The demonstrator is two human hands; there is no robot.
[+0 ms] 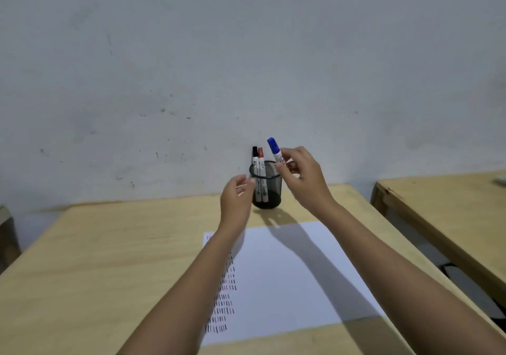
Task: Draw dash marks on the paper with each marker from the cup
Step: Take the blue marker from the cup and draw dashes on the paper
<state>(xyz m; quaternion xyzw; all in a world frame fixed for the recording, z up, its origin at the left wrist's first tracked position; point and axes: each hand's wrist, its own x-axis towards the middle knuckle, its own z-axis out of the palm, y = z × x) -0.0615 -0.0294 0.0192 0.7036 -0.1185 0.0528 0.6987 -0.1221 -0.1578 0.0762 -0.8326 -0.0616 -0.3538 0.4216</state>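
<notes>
The blue marker [276,150] is pinched, cap up, in the right hand [301,176] above the black mesh cup [269,190] at the tabletop's [109,259] far edge. The left hand [236,197] touches the cup's rim, fingers loosely curled, gripping nothing. Black and red markers [258,168] stand inside; the paper [287,272] bears dash rows.

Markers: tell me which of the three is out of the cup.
The blue-capped marker, held in the right hand above the mesh cup. The black-capped marker and red-capped marker stand inside it.
</notes>
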